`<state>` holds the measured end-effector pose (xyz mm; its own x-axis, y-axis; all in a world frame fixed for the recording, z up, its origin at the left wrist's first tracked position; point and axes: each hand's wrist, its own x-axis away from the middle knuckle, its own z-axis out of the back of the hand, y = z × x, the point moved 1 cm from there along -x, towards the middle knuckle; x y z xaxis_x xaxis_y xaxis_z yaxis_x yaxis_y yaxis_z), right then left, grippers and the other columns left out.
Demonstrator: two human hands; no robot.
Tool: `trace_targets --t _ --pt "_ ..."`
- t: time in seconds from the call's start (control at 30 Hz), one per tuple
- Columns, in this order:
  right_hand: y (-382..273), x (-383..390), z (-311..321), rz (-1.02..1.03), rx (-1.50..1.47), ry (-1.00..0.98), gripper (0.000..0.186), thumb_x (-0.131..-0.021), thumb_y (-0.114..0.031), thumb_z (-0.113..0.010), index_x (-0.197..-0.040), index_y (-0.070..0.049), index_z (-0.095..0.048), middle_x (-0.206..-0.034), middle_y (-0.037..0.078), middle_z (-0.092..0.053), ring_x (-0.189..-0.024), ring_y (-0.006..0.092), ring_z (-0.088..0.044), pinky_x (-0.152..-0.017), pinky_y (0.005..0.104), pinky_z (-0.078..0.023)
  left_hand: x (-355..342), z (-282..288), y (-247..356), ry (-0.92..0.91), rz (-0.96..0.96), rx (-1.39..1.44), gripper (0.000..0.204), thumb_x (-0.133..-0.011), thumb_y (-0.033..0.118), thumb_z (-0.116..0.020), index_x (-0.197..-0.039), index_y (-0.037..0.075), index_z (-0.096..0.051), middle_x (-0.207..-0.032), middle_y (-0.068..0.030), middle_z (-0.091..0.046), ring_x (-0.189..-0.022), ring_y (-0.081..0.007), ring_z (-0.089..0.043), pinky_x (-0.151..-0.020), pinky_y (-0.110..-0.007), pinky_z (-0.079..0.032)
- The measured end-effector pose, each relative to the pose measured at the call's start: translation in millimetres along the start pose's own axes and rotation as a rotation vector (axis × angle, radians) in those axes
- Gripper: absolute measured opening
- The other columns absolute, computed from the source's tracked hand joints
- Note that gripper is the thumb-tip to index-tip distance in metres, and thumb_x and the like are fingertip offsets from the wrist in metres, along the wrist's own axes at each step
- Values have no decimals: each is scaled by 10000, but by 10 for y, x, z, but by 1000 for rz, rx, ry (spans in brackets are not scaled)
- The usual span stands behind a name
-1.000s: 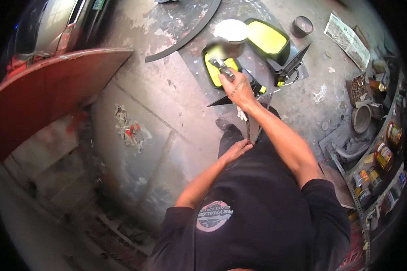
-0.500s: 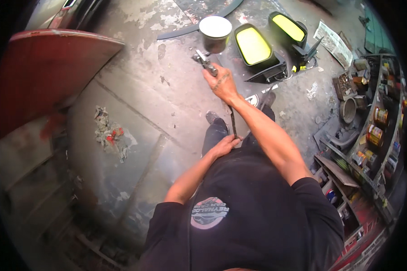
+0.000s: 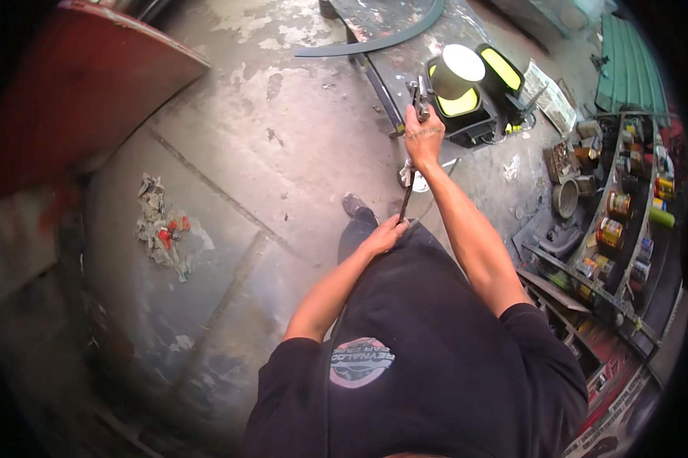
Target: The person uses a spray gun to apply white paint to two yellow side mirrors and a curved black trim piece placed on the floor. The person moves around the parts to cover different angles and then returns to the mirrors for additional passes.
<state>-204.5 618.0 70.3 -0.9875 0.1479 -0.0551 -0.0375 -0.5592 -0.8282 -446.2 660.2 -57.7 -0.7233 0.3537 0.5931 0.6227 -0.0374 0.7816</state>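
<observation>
My right hand point(image 3: 425, 139) is closed round the handle of a metal spray gun point(image 3: 422, 98) with a white-topped cup point(image 3: 460, 67). The cup hides part of the nearer black side mirror point(image 3: 478, 126), whose face is bright yellow-green. Whether the gun touches that mirror I cannot tell. A second black side mirror, also with a yellow-green face point(image 3: 501, 69), lies just beyond to the right. From below the gun a dark hose point(image 3: 406, 197) runs down to my left hand point(image 3: 384, 235), whose fingers are closed on it in front of my body.
The mirrors rest on a paint-stained low table point(image 3: 390, 65), with a curved grey strip point(image 3: 374, 47) across it. A red panel point(image 3: 107, 69) stands at left. Crumpled paper point(image 3: 157, 229) lies on the floor. Shelves of cans point(image 3: 610, 231) and a round container point(image 3: 565, 198) are at right.
My right hand has carried the spray gun rightward, from beside the nearer mirror to over its face. The view has shifted, and more of the table's left edge shows.
</observation>
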Motion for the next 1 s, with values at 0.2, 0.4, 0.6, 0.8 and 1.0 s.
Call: trace_targets --t 0.2,0.4,0.6,0.8,1.0 --pt "-311 238 -721 216 -25 -99 270 -930 -265 -673 -905 2 -654 -668 196 -637 -597 339 -653 -587 443 -489 265 273 -15 170 23 198 310 -1050 332 -501 -1170 60 -591 -1066 -53 -625 -921 -160 -597 -769 -323 -499" --pt "-815 395 -1090 216 -210 -421 263 -910 -257 -664 -1032 -23 -677 -783 243 -672 -748 428 -666 -691 489 -514 235 423 -9 236 101 255 334 -1058 337 -489 -1266 106 -611 -1190 -41 -619 -927 -151 -602 -738 -318 -529" --pt "-384 329 -734 163 -217 -328 277 -924 -256 -674 -936 20 -652 -714 238 -631 -612 388 -627 -598 459 -479 237 348 155 235 154 166 345 -1041 308 -531 -1272 62 -601 -1139 -47 -657 -983 -155 -624 -790 -331 -531" --pt "425 130 -193 -85 -187 -63 251 -943 -240 -684 -902 2 -633 -607 97 -609 -492 200 -596 -497 378 -454 604 520 -169 315 -4 -425 337 -963 223 -631 -1239 32 -621 -1159 -167 -686 -1061 -352 -640 -943 -453 -502" --pt "357 316 -153 -141 -224 128 259 -917 -217 -681 -1087 -23 -669 -722 199 -640 -647 371 -649 -607 428 -495 1109 1174 -732 126 277 -907 540 -907 385 -688 -1339 85 -566 -1405 -268 -492 -1269 -491 -481 -1047 -534 -426"
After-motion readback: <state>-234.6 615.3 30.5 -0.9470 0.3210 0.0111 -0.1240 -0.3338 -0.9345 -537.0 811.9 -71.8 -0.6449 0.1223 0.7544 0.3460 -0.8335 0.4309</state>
